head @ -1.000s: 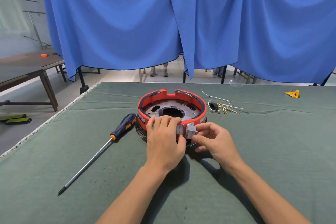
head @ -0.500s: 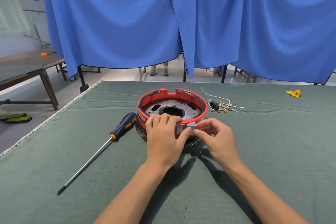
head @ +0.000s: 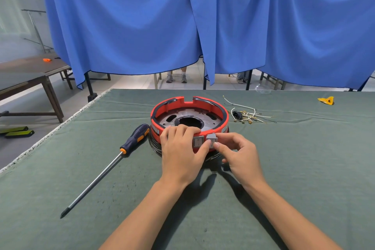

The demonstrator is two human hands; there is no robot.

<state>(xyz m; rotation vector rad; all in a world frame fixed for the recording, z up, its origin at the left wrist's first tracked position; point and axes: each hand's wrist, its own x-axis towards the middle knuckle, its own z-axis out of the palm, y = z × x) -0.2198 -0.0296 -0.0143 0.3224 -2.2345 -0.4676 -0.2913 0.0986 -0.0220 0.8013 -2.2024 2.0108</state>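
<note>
A round red housing (head: 203,105) with a grey metal plate and a central hole stands on the green table cloth (head: 304,158). Two grey rocker switches sit in its near wall: the left switch (head: 197,141) is seated flush, the right switch (head: 212,139) sticks out slightly. My left hand (head: 182,156) grips the near rim, fingers curled over the top and thumb against the right switch. My right hand (head: 237,152) pinches the right switch between thumb and forefinger.
A long screwdriver (head: 113,160) with a blue and orange handle lies left of the housing, tip toward me. Loose white wires with terminals and a black socket (head: 245,114) lie behind it on the right. A yellow piece (head: 325,100) rests far right. Blue curtains hang beyond the table's far edge.
The right switch has gone from standing well out of the housing wall to sitting closer in. My right hand moved up to it and both thumbs closed on it.
</note>
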